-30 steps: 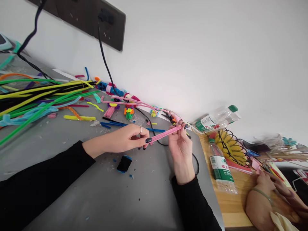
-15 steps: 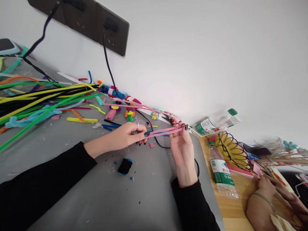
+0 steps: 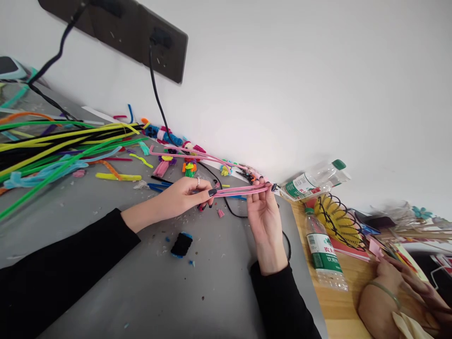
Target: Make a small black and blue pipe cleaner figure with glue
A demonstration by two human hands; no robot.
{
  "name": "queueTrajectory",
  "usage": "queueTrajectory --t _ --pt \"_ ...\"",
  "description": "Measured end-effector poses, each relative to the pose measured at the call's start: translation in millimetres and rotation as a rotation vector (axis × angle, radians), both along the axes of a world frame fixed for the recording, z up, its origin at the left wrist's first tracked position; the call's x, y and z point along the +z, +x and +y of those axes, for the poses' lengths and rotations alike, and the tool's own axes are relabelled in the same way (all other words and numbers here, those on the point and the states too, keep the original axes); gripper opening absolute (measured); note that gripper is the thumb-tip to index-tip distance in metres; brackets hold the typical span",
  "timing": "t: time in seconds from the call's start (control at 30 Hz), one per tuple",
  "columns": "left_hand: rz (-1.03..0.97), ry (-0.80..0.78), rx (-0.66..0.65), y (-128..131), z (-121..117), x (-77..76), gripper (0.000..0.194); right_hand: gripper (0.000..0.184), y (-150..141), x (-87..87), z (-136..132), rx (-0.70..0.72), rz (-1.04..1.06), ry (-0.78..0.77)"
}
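Observation:
Pink pipe cleaners (image 3: 237,190) stretch in a small bundle between my two hands, above the grey table mat (image 3: 219,282). My left hand (image 3: 189,194) pinches their left end between thumb and fingers. At the other end, my right hand (image 3: 264,202), palm turned up, grips them between thumb and fingertips. More pink pipe cleaners (image 3: 197,155) lie behind the hands. Below my left hand rests a fuzzy black piece with blue edges (image 3: 182,244). Small figures made of coloured pipe cleaners (image 3: 189,165) stand along the wall side.
Long green, yellow and black pipe cleaners (image 3: 63,141) are heaped at left. Black cables hang from a dark socket panel (image 3: 141,37). Plastic bottles (image 3: 324,256) and a yellow basket with black wire (image 3: 337,221) stand at right, near another person's hand (image 3: 388,278).
Both hands keep hold of the pink pipe cleaners. My left hand's fingers have shifted slightly, and the bundle lies a little more level. The whole view has drifted slightly.

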State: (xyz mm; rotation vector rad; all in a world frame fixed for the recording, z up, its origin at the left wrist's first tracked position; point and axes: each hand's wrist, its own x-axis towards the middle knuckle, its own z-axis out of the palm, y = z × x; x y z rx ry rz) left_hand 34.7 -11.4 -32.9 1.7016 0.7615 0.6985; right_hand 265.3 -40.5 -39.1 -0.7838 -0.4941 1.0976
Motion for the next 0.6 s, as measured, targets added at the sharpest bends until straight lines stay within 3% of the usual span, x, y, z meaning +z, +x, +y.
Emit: queueTrajectory --t 0.6 --pt "-0.012 0.01 -0.015 -0.4 0.4 -0.6 0.037 0.009 7.3 1.3 1.8 0.039 0.016 0.038"
